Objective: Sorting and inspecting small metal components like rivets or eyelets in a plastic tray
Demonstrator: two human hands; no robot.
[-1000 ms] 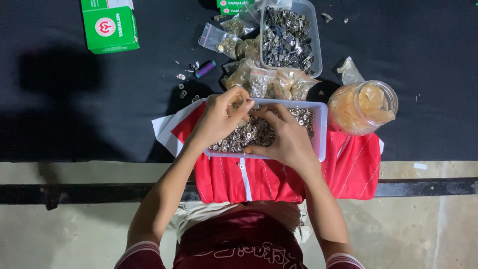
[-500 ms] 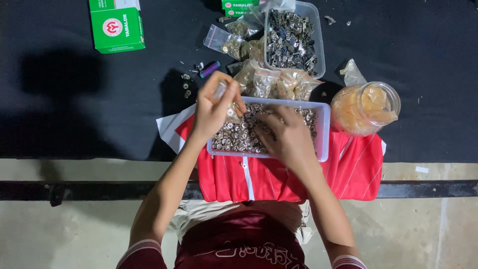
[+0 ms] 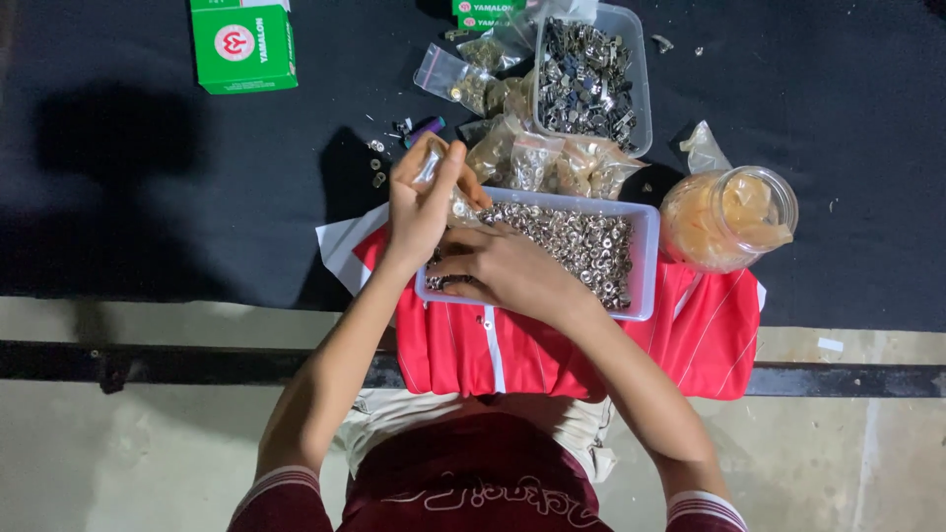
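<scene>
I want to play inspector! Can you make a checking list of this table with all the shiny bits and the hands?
Surface: black table top, with a red cloth lying over its near edge.
Job's things: clear tray full of small silvery metal pieces, resting on the red cloth; a small clear bag.
Clutter: second tub of metal parts, filled little bags, a jar, a green box, loose bits.
Hands: left hand raised, pinching the small clear bag; right hand in the tray on the pieces.
Cables: nothing seen.
Surroundings: pale floor below the table.
</scene>
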